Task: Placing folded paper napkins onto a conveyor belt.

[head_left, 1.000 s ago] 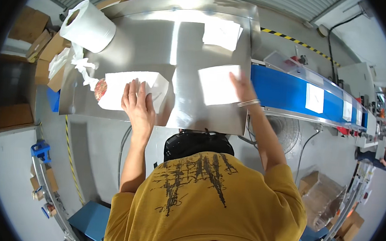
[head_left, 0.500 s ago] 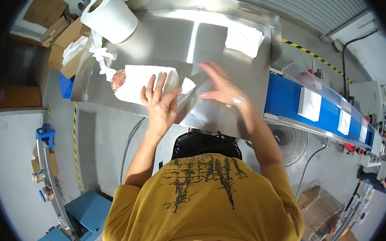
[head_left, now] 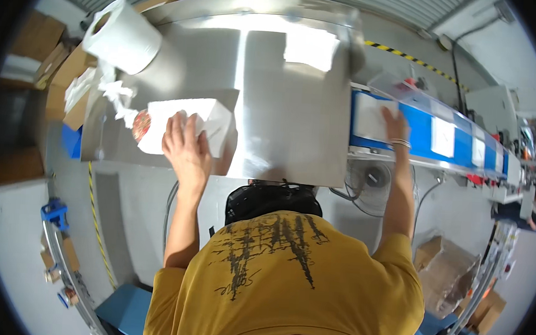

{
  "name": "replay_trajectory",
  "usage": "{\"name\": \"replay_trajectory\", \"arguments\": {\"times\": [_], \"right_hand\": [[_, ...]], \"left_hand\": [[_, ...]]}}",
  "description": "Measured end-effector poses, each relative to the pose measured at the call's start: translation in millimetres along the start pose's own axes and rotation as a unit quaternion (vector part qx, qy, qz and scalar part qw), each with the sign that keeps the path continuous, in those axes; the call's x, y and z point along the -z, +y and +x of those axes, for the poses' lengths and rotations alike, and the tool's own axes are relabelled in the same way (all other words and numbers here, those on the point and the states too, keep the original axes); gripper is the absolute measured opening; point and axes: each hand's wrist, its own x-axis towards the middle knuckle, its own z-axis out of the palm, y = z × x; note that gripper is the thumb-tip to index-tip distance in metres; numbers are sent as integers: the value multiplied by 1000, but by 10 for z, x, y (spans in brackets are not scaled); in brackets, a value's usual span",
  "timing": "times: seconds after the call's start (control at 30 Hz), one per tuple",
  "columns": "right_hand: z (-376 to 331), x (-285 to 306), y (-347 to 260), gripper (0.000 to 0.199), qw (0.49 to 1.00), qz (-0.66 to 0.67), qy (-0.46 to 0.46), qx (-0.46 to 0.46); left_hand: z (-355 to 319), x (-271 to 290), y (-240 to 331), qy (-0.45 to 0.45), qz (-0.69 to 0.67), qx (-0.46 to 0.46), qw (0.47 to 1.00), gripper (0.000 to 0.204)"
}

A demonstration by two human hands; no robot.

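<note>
My left hand (head_left: 186,145) lies flat with fingers spread on a white stack of flat bags (head_left: 213,118) at the near left of the steel table (head_left: 283,113). A round red-patterned item (head_left: 140,125) peeks out at the stack's left end. My right hand (head_left: 396,124) reaches out to the blue conveyor belt (head_left: 416,146) on the right, fingers flat on the right edge of a white flat bag (head_left: 369,115) lying on the belt. Two more white bags (head_left: 445,136) ride farther along the belt.
A big roll of white paper (head_left: 122,36) stands at the table's far left, crumpled paper (head_left: 110,90) below it. Another white sheet (head_left: 312,47) lies at the far edge. Cardboard boxes (head_left: 39,49) stack at left, a fan (head_left: 371,180) under the belt, open cartons (head_left: 445,276) lower right.
My right hand lifted a white bag off the table, swung it to the right and laid it on the blue belt. My left hand stayed on the stack.
</note>
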Motion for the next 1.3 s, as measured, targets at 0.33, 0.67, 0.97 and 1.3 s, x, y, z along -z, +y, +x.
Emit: {"name": "replay_trajectory", "arguments": {"times": [0.33, 0.67, 0.97, 1.3], "right_hand": [[-736, 183, -2998, 75, 825, 448, -285, 191], [-836, 380, -3014, 73, 808, 389, -372, 239], [-818, 711, -1791, 69, 802, 436, -355, 202], [-709, 754, -1421, 73, 804, 430, -307, 274]], "left_hand": [[355, 176, -833, 74, 45, 140, 986, 62], [302, 63, -242, -128, -377, 299, 867, 73], [-287, -84, 1836, -72, -128, -51, 988, 57], [-544, -347, 2092, 25, -69, -54, 996, 34]]}}
